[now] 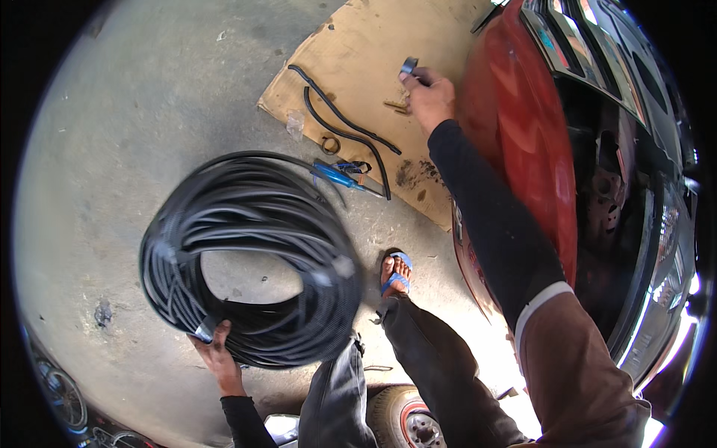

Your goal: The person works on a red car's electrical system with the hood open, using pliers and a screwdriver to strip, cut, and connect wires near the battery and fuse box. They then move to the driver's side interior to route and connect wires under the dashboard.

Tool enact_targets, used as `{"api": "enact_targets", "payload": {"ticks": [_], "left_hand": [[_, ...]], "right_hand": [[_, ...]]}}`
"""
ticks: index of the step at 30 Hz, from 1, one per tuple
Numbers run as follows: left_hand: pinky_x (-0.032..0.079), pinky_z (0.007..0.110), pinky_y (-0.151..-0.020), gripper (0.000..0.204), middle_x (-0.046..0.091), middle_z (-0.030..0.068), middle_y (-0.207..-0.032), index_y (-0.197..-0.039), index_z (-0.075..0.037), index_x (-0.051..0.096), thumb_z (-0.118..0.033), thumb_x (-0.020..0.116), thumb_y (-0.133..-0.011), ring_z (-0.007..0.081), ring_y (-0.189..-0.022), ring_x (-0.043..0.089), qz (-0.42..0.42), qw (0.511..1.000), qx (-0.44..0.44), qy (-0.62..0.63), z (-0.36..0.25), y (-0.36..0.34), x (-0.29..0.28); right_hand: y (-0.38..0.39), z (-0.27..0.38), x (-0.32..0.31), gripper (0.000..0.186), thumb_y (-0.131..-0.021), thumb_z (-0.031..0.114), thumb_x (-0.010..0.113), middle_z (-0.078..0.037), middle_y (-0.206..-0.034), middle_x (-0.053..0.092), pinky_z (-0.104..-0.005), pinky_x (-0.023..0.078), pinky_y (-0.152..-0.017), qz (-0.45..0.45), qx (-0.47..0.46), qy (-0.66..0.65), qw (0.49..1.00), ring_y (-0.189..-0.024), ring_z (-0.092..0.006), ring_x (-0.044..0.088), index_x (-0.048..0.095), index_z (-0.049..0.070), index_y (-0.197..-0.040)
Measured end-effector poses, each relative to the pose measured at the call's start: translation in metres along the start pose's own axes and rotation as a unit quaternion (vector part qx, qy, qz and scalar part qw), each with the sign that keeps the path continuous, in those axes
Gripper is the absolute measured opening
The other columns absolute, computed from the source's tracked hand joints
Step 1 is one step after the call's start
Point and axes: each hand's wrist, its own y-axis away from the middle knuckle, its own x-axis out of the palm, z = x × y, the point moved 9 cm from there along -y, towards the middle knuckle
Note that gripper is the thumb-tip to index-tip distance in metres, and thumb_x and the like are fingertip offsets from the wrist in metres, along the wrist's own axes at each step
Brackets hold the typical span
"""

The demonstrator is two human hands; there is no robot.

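Observation:
My left hand grips the lower left of a big coil of black corrugated tubing, its fingers closed round the bundle where a tape band wraps it. The coil looks slightly blurred and is held in front of my legs. Reached out ahead, over a cardboard sheet, my right hand pinches a small roll of dark tape between thumb and fingers. Short brass-coloured pieces lie on the cardboard beside that hand. Two cut lengths of black hose rest to its left.
A blue-handled screwdriver and a brown tape ring lie near the cardboard's edge. A red car fender with an open front stands close along the right. A wheel is by my feet; bicycles are at lower left.

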Motion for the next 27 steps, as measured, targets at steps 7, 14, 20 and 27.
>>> {"api": "enact_targets", "payload": {"ticks": [7, 14, 20, 27], "left_hand": [[0.031, 0.045, -0.122, 0.115, 0.059, 0.0190, -0.145, -0.165, -0.001, 0.001, -0.025, 0.082, -0.086, 0.0268, -0.134, 0.055, -0.065, 0.990, -0.020, 0.123, 0.045, -0.030, 0.032], [0.053, 0.050, -0.072, 0.092, 0.068, 0.0129, -0.116, -0.162, -0.026, 0.019, -0.024, 0.078, -0.090, 0.0290, -0.094, 0.066, -0.056, 0.964, -0.257, -0.031, 0.064, 0.021, 0.073], [0.054, 0.028, -0.072, 0.034, 0.074, 0.0055, -0.105, -0.132, 0.000, 0.063, -0.008, 0.066, -0.099, 0.0144, -0.085, 0.067, 0.177, 0.978, -0.039, -0.100, -0.139, 0.197, 0.061], [0.055, 0.030, -0.087, 0.039, 0.071, 0.0102, -0.112, -0.128, 0.003, 0.065, -0.018, 0.077, -0.097, 0.0148, -0.100, 0.067, 0.466, 0.837, 0.282, -0.055, -0.428, 0.522, 0.139]], "right_hand": [[0.103, 0.055, -0.014, 0.014, -0.098, 0.010, 0.069, -0.009, -0.081, 0.063, -0.0334, 0.052, -0.054, -0.052, 0.153, -0.389, 0.907, -0.062, -0.0193, 0.063, 0.064, -0.002, -0.104], [0.317, 0.118, -0.083, 0.036, -0.096, 0.030, 0.079, -0.007, -0.081, 0.066, -0.0287, 0.052, -0.062, 0.162, 0.219, -0.245, 0.930, -0.067, -0.0119, 0.064, 0.066, -0.002, -0.104], [0.419, 0.202, -0.224, 0.019, -0.097, 0.001, 0.073, -0.005, -0.089, 0.065, -0.0283, 0.055, -0.069, 0.181, 0.226, -0.326, 0.900, -0.079, -0.0120, 0.065, 0.064, -0.004, -0.113], [0.444, 0.361, -0.440, 0.020, -0.094, 0.005, 0.078, -0.007, -0.096, 0.065, -0.0320, 0.050, -0.081, 0.180, 0.004, -0.308, 0.934, -0.095, -0.0147, 0.063, 0.067, -0.002, -0.109]]}}
